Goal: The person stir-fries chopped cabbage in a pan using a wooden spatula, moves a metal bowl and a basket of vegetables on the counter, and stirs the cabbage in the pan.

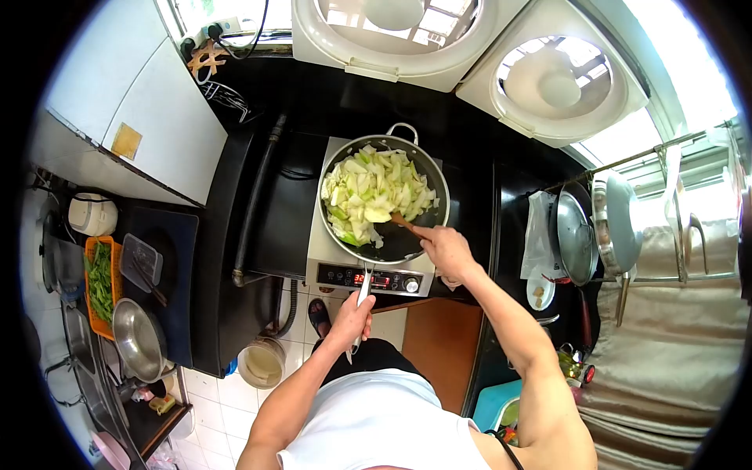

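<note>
A wide dark pan (403, 249) rests on a silver cooktop (337, 258) with a lit red display. Chopped pale green vegetable (368, 188) fills much of it, heaped toward the left and top. My left hand (352, 319) is wrapped round the pan's metal handle (365, 286), below the cooktop's front edge. At the pan's lower right rim, my right hand (448, 252) grips a wooden spatula (404, 223). The spatula's far end touches the vegetable pieces and is partly hidden among them.
At the left are an orange basket (115, 288) of green vegetables, a metal bowl (139, 339) and a plastic container (142, 258). A bucket (262, 363) stands on the floor. Lids and pans hang at the right, above a small white dish (540, 293).
</note>
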Demonstrator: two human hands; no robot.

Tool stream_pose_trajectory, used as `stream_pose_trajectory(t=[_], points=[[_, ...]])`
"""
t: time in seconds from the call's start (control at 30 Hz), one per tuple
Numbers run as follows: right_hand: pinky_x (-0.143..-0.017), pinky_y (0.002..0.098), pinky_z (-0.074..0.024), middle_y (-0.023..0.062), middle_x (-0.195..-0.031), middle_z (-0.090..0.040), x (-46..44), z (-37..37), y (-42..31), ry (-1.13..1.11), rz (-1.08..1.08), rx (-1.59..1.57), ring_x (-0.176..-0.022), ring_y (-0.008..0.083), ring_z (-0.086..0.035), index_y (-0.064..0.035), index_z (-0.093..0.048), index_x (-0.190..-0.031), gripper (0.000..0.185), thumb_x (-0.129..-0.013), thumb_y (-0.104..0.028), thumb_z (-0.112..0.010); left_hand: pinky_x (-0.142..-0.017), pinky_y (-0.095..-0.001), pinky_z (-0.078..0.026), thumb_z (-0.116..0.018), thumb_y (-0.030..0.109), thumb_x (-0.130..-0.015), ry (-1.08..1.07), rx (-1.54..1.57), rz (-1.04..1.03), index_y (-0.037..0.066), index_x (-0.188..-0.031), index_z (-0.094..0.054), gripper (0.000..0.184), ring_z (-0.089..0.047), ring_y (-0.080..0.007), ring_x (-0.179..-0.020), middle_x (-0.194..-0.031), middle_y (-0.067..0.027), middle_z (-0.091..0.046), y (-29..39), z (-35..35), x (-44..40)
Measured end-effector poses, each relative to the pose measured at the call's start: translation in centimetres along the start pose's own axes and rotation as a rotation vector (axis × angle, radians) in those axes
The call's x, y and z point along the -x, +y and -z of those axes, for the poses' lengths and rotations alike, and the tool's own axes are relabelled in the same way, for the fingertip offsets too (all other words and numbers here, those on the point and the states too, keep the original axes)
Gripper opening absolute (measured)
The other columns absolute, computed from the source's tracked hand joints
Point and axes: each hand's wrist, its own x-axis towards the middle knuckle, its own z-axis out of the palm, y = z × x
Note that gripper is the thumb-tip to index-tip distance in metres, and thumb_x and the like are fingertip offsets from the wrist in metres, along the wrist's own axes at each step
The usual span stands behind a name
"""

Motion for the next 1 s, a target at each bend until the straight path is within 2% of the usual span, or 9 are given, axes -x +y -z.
stream_pose_trajectory(t=[0.03,0.1,0.23,0.47,0.57,0.63,0.7,0.83,1.0], points=[[-0.087,0.0531,-0.0572,0.0204,-0.102,-0.072,-0.3,1.4,-0.3,-0.006,0.007,-0.005,-0.098,0.0417,-0.071,-0.0182,-0.073,-0.131,0.036,-0.097,-0.018,-0.061,-0.039,-0.0291,-0.041,-0.055,0.031,-0.11,0.008,0.011,0.013,0.006,-0.112,-0.051,0.026,-0.048,-0.0113,-0.046,-0.072,-0.0008,-0.052,0.1,-0.2,0.1],[-0.085,0.0532,-0.0574,0.0206,-0.096,-0.072,-0.6,3.8,-1.0,0.027,0.039,0.002,-0.094,0.0427,-0.071,-0.0159,-0.075,-0.128,0.035,-0.096,-0.016,-0.062,-0.04,-0.0291,-0.041,-0.055,0.031,-0.11,0.006,0.005,0.011,0.006,-0.111,-0.051,0.025,-0.048,-0.0113,-0.046,-0.073,-0.0009,-0.052,-0.1,-0.3,0.1],[-0.087,0.0519,-0.0576,0.0199,-0.101,-0.073,-1.4,5.7,-1.4,0.043,0.04,0.016,-0.096,0.0419,-0.071,-0.0154,-0.075,-0.128,0.036,-0.095,-0.015,-0.061,-0.041,-0.0291,-0.041,-0.055,0.031,-0.109,0.01,-0.009,0.004,0.007,-0.111,-0.051,0.025,-0.048,-0.0113,-0.046,-0.072,-0.0008,-0.052,0.0,-0.2,0.0],[-0.088,0.0477,-0.0564,0.0203,-0.101,-0.075,-2.2,6.7,-1.9,0.098,0.057,-0.055,-0.098,0.0403,-0.071,-0.0103,-0.075,-0.127,0.036,-0.093,-0.015,-0.064,-0.038,-0.0284,-0.044,-0.055,0.03,-0.109,0.009,0.016,0.002,0.005,-0.108,-0.051,0.026,-0.051,-0.0112,-0.045,-0.069,-0.0007,-0.052,0.0,-0.2,0.1],[-0.09,0.0506,-0.0565,0.0221,-0.105,-0.075,-3.6,5.7,-1.8,0.107,0.056,-0.077,-0.1,0.0416,-0.071,-0.0125,-0.075,-0.128,0.036,-0.096,-0.017,-0.059,-0.04,-0.029,-0.042,-0.057,0.033,-0.109,0.01,0.015,0.005,0.008,-0.112,-0.052,0.026,-0.049,-0.011,-0.045,-0.072,-0.0007,-0.052,-0.4,-0.1,-0.1],[-0.089,0.0516,-0.056,0.0224,-0.104,-0.074,-4.9,4.5,-1.7,0.134,0.075,-0.088,-0.099,0.0418,-0.071,-0.0134,-0.075,-0.129,0.037,-0.096,-0.017,-0.059,-0.04,-0.029,-0.042,-0.057,0.033,-0.109,0.014,0.019,0.01,0.008,-0.112,-0.052,0.026,-0.049,-0.011,-0.045,-0.072,-0.0007,-0.052,-0.4,-0.2,-0.1],[-0.089,0.0498,-0.0556,0.0212,-0.11,-0.074,-6.4,3.5,-2.2,0.148,0.015,-0.083,-0.104,0.041,-0.07,-0.0115,-0.073,-0.131,0.037,-0.096,-0.018,-0.062,-0.04,-0.029,-0.042,-0.057,0.033,-0.109,0.014,0.019,0.013,0.008,-0.112,-0.052,0.026,-0.049,-0.011,-0.045,-0.072,-0.0007,-0.052,-0.2,-0.3,0.0],[-0.09,0.0518,-0.0551,0.0229,-0.105,-0.073,-9.6,0.6,-1.8,0.227,0.045,-0.061,-0.101,0.0434,-0.069,-0.0131,-0.073,-0.131,0.036,-0.098,-0.018,-0.059,-0.039,-0.0284,-0.042,-0.056,0.031,-0.109,0.012,0.013,-0.002,0.006,-0.11,-0.052,0.026,-0.05,-0.0111,-0.045,-0.071,-0.0005,-0.052,0.1,-0.3,0.2],[-0.089,0.0529,-0.0564,0.0202,-0.106,-0.073,-9.2,0.1,-1.0,0.132,-0.008,0.069,-0.097,0.043,-0.072,-0.0184,-0.072,-0.133,0.043,-0.096,-0.012,-0.051,-0.039,-0.0283,-0.043,-0.055,0.03,-0.109,0.025,-0.002,-0.018,0.005,-0.108,-0.052,0.025,-0.051,-0.0113,-0.045,-0.069,-0.0003,-0.052,0.0,-0.4,0.1]])
